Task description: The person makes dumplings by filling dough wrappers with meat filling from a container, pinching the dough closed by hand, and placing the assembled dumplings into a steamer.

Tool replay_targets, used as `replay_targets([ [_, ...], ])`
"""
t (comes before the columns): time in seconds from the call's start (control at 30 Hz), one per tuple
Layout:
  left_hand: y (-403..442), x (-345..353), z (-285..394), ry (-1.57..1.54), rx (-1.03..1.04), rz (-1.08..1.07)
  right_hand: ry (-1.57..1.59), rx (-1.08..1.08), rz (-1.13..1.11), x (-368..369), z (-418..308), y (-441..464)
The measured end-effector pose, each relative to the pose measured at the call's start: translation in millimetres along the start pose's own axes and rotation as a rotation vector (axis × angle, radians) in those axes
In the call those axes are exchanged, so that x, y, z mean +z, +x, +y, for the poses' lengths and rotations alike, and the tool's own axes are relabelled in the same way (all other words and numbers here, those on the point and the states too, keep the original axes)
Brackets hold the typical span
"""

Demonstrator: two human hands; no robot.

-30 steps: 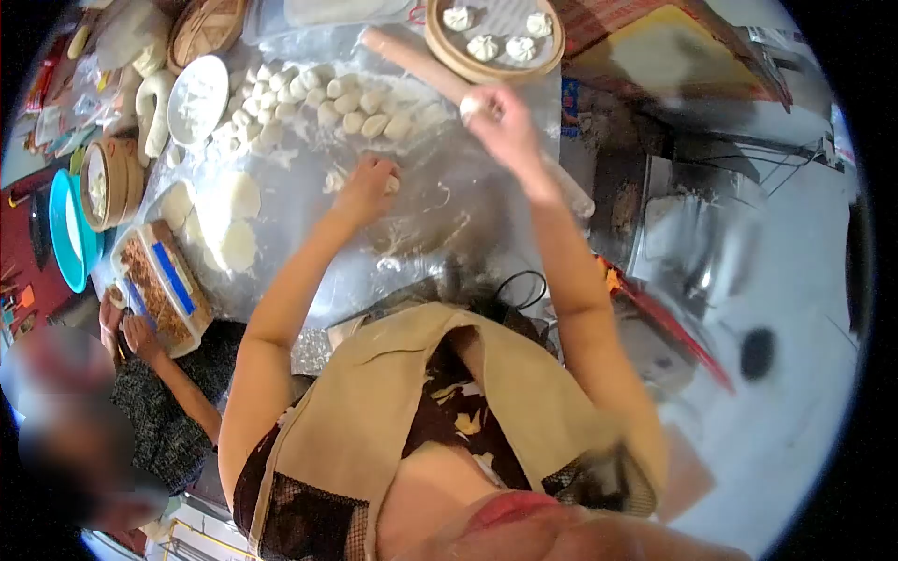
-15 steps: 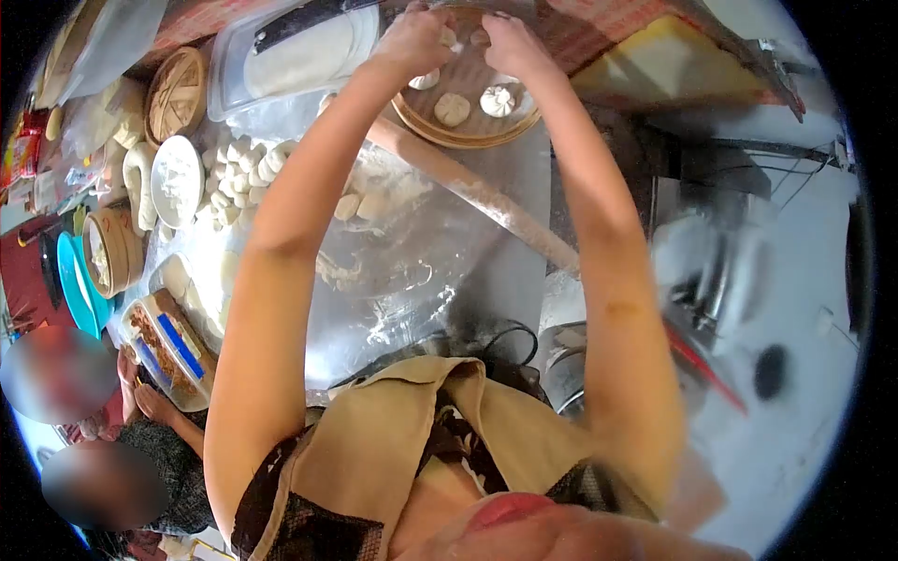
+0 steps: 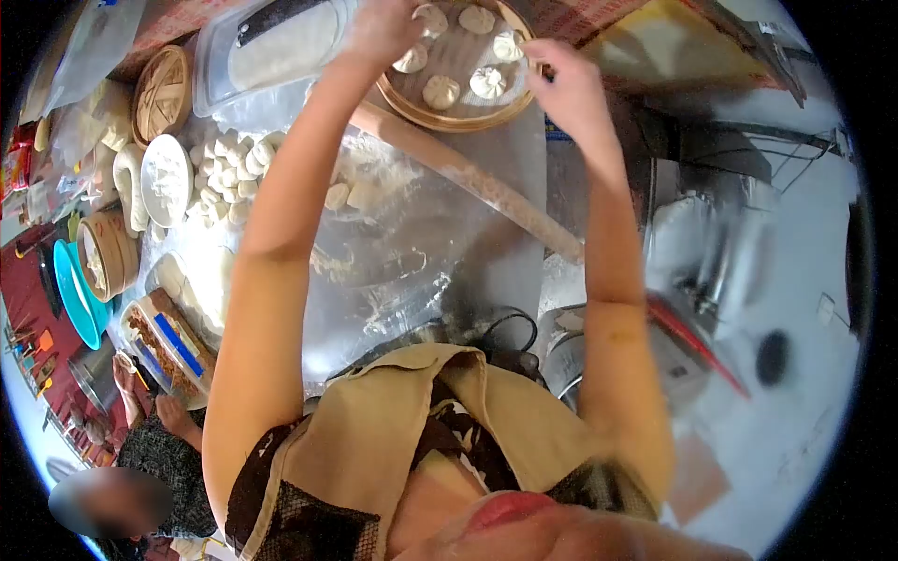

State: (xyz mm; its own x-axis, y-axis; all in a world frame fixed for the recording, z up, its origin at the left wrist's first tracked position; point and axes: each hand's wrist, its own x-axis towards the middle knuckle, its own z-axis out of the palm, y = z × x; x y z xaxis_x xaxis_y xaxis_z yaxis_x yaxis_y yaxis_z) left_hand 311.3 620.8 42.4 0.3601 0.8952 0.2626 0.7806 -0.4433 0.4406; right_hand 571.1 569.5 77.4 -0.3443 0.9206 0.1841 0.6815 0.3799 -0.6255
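A round bamboo steamer [image 3: 454,122] at the top centre holds several pleated buns [image 3: 487,82] on a pale liner. My left hand [image 3: 383,33] is at its left rim, blurred, with its fingers mostly hidden. At the right rim my right hand [image 3: 571,89] has curled fingers, and its thumb and fingertips pinch the edge. Just below the steamer, a floured wooden rolling pin [image 3: 468,176] lies diagonally. Dough pieces [image 3: 224,178] are heaped left of my left forearm, with a few more [image 3: 360,195] to its right.
On the left are a white flour bowl [image 3: 166,182], a filling container [image 3: 173,341], flat wrappers [image 3: 213,280], another bamboo steamer [image 3: 110,252] and a teal basin [image 3: 79,294]. A co-worker's hands [image 3: 131,379] are beside the filling. A plastic tub [image 3: 215,79] stands at the top.
My hands reached up from the floured table to the steamer, then spread from its far part to its left and right rims. The view shifted, and more buns now show. The co-worker's hands moved slightly.
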Motion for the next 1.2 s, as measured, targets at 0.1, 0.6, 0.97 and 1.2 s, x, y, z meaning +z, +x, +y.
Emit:
replay_targets([
  [0.1, -30.1, -31.8, 12.2, -0.043, -0.156, 0.120, -0.359, -0.084, -0.052, 23.9, -2.9, -2.8],
  [0.6, -79.8, -15.2, 31.6, 0.051, -0.280, 0.128, -0.562, -0.115, -0.023, 27.1, 22.1, 33.7],
  [0.97, -51.6, 8.7, 39.2, 0.335, -0.337, 0.027, -0.475, -0.059, 0.004, 34.7, 23.3, 32.1],
  [1.2, -62.8, -0.9, 43.5, 0.217, -0.313, 0.115, -0.302, -0.088, 0.035, 21.2, -1.0, 12.6],
])
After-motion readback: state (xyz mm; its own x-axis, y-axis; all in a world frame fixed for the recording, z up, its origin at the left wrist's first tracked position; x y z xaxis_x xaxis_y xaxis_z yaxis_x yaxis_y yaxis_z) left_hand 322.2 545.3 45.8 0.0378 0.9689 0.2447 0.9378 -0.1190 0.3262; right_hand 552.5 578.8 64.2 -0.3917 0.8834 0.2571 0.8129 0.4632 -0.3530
